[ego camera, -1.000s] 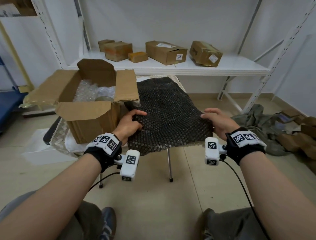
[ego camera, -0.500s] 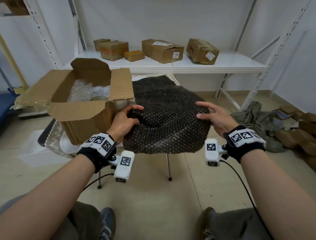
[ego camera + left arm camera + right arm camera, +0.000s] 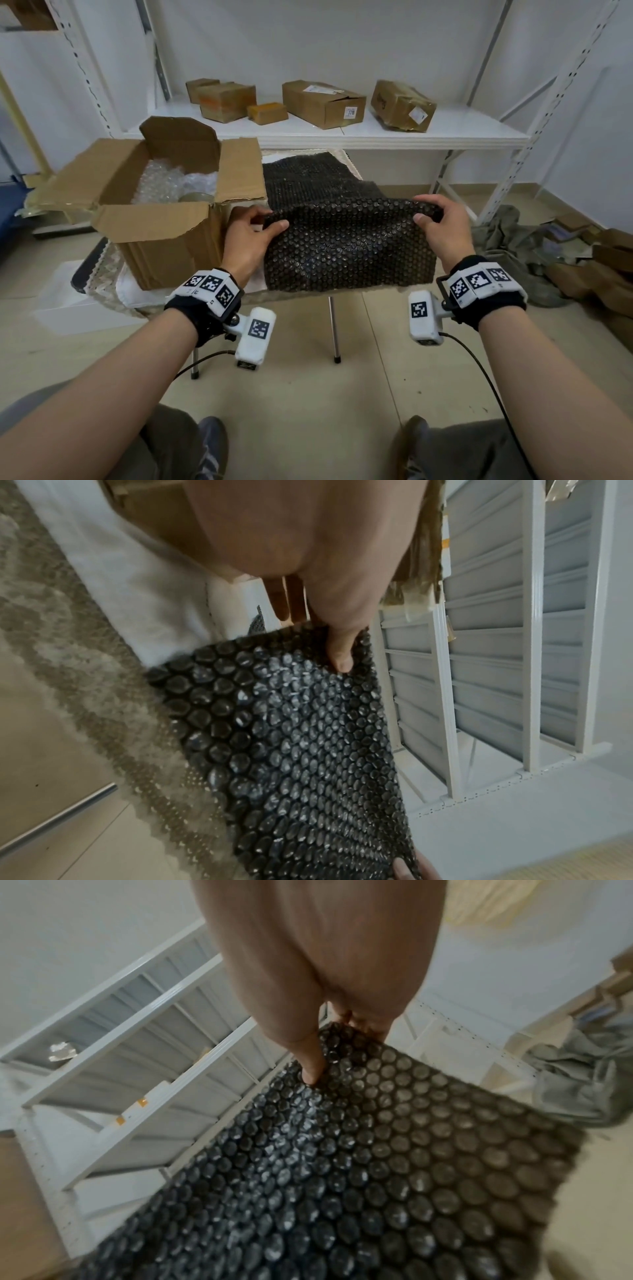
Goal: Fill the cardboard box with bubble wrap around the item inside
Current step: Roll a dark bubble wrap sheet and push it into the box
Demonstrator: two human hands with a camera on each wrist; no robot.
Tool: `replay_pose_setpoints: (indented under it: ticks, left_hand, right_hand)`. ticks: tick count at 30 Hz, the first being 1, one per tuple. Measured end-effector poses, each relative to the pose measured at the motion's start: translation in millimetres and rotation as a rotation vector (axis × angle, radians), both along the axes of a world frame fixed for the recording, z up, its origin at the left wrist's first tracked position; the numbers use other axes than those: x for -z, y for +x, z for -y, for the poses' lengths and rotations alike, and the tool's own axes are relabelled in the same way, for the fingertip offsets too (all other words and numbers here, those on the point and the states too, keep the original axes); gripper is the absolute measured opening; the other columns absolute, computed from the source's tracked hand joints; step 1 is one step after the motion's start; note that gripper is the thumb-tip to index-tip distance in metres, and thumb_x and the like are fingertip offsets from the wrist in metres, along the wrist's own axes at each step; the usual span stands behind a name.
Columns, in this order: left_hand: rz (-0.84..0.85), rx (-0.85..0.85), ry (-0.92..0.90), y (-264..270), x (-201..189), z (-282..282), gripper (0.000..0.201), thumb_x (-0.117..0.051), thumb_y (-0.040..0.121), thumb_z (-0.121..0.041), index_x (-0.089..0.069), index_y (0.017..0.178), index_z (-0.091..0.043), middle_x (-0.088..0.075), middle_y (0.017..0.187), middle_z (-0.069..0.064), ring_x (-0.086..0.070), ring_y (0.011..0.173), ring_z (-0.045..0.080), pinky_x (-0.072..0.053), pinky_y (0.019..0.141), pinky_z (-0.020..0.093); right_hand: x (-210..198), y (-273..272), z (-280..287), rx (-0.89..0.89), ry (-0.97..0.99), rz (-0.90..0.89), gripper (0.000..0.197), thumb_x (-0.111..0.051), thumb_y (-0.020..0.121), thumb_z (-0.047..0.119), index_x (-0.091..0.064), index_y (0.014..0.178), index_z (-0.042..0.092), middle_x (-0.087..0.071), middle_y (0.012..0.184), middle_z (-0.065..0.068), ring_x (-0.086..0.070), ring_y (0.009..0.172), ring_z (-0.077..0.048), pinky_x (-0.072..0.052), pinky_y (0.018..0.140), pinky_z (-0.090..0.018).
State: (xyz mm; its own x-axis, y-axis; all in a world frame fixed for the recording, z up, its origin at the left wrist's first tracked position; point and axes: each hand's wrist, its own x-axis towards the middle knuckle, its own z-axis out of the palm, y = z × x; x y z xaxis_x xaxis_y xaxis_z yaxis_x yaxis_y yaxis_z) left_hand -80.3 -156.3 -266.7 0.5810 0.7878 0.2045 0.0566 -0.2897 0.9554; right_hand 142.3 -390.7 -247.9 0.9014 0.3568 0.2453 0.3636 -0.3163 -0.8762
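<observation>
Black wristbands [image 3: 202,310], white tagged cameras [image 3: 256,337], cables.

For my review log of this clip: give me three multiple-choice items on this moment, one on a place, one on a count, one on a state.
1. Where is the open cardboard box?
A. on the floor
B. on the small table, left of the black bubble wrap
C. on the white shelf

2. How many closed boxes stand on the shelf?
A. two
B. five
C. eight

3. How is the black bubble wrap held?
A. pinched at both sides by left hand and right hand
B. by one hand only
C. lying untouched

Key: 1 B, its base sits on the tabletop; 2 B, five brown boxes in a row; 3 A, thumbs on top, fingers behind.
</observation>
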Motion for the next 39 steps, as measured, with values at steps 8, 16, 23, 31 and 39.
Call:
replay_pose_setpoints:
  ticks: [8,16,23,31,39]
  left_hand:
    - [0.084,0.112,-0.040,-5.2,-11.6,7.1,0.042,-0.066,0.091,-0.043,-0.063,0.118,-0.011,-0.071,0.111,-0.002,-0.067,0.103,0.007,-0.053,0.099,0.035]
    - [0.043,0.251,-0.087,-9.1,-14.2,2.7,0.044,-0.082,0.077,-0.015,-0.068,0.118,-0.006,-0.074,0.112,0.002,-0.070,0.106,0.015,-0.055,0.085,0.018]
    - [0.069,0.117,-0.151,-8.7,-13.2,-8.4,0.031,-0.065,0.086,-0.054,-0.070,0.100,-0.026,-0.071,0.110,-0.008,-0.066,0.109,0.012,-0.047,0.104,0.034]
    - [0.002,0.278,-0.184,-13.4,-16.7,3.1,0.049,-0.086,0.067,-0.042,-0.068,0.108,-0.023,-0.073,0.110,-0.007,-0.069,0.102,0.007,-0.051,0.094,0.027]
    - [-0.031,0.250,-0.188,-7.3,-10.5,-1.3,0.028,-0.080,0.081,-0.020,-0.070,0.106,-0.021,-0.075,0.109,-0.003,-0.071,0.102,0.013,-0.053,0.098,0.032]
  right_hand:
    - [-21.2,-21.2,9.2,-0.147,0.205,-0.006,0.010,-0.062,0.095,0.019,-0.069,0.092,0.026,-0.065,0.101,0.005,-0.062,0.099,-0.013,-0.049,0.094,-0.035]
    - [-29.5,-17.4,11.7,-0.130,0.466,-0.252,0.037,-0.075,0.083,0.038,-0.071,0.110,0.013,-0.072,0.113,-0.013,-0.067,0.109,-0.031,-0.054,0.096,-0.047]
    - [-28.5,-20.9,13.2,-0.406,0.222,-0.339,0.055,-0.075,0.077,-0.006,-0.057,0.129,-0.002,-0.067,0.125,-0.018,-0.065,0.115,-0.029,-0.052,0.100,-0.041]
    - [-31.7,-22.0,10.7,-0.277,0.293,-0.342,0.050,-0.077,0.076,-0.005,-0.061,0.123,-0.002,-0.070,0.117,-0.017,-0.069,0.106,-0.030,-0.055,0.093,-0.045]
    - [-30.6,-21.9,14.3,-0.187,0.395,-0.429,0.042,-0.077,0.084,0.017,-0.062,0.121,0.006,-0.072,0.114,-0.013,-0.071,0.101,-0.027,-0.058,0.088,-0.042]
